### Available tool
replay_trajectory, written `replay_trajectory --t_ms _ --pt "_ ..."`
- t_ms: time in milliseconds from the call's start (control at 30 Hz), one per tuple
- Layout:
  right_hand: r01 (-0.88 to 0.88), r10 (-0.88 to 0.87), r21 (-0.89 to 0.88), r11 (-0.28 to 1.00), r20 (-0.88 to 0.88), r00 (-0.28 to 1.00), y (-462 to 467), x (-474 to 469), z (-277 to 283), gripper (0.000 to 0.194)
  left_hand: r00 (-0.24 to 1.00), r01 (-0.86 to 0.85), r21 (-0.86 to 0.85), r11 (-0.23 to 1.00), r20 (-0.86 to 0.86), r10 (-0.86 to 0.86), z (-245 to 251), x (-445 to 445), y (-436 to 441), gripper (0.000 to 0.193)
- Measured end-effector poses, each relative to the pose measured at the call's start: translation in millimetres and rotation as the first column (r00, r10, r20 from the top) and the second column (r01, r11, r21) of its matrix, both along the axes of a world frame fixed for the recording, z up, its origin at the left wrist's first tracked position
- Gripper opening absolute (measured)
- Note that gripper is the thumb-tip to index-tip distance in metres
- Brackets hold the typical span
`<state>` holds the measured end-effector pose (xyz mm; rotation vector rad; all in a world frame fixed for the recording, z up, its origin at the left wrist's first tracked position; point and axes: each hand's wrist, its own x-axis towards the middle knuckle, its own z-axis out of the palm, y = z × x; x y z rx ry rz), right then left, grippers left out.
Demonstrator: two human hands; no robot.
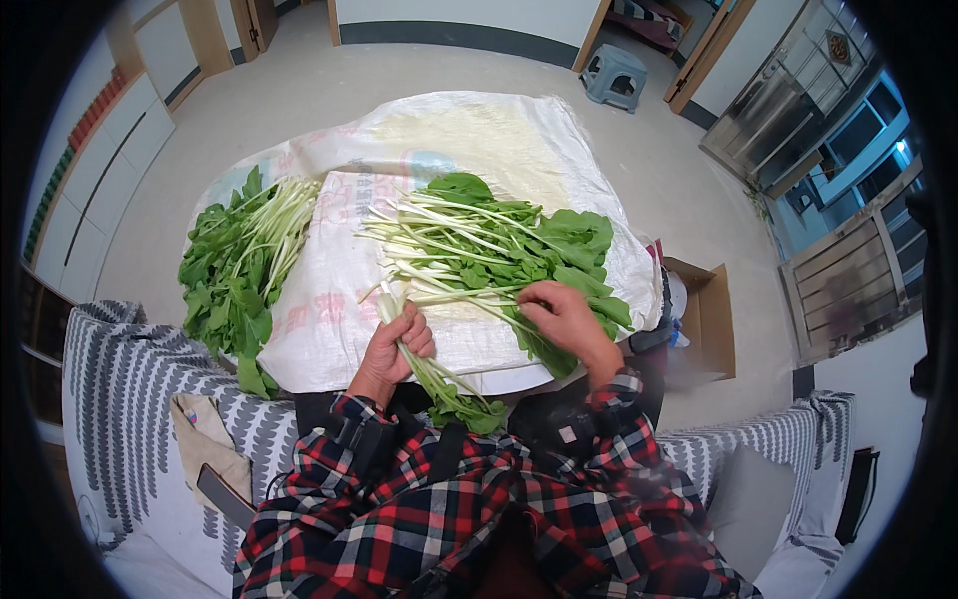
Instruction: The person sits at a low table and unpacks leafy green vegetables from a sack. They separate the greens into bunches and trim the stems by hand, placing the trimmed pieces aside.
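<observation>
My left hand [397, 348] is closed around the pale stems of a small bunch of leafy greens [441, 382], whose leaves hang down towards my lap. My right hand [561, 314] rests at the near right side of a wide pile of long-stemmed leafy greens [479, 254]; its thumb and forefinger are close to a stem, and whether they grip it cannot be told. That pile lies with its pale stem ends to the left and its leaves to the right. Another heap of the same greens [239, 269] lies at the left edge. Both lie on a white woven plastic sack [524, 150] bearing print.
Patterned sofa covers [150, 367] lie on both sides of me, with a smartphone [224, 494] on a beige cloth [202, 442] at left. A cardboard box [711, 322] stands right of the sack. A grey plastic stool [614, 75] is farther back, near a doorway.
</observation>
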<state>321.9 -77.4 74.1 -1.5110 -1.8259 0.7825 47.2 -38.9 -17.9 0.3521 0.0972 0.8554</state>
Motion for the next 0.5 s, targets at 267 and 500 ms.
replay_trajectory --t_ms 267,500 --pt "-0.269 0.266 0.039 0.962 0.077 0.961 20 -69 -17 0.038 0.998 -0.001 -0.056 0.998 -0.057 -0.002 9 0 -1 0.015" --pt "-0.247 0.234 0.073 0.966 0.149 0.961 29 -70 -35 0.030 0.997 -0.008 -0.034 0.999 -0.075 0.006 10 2 -2 0.012"
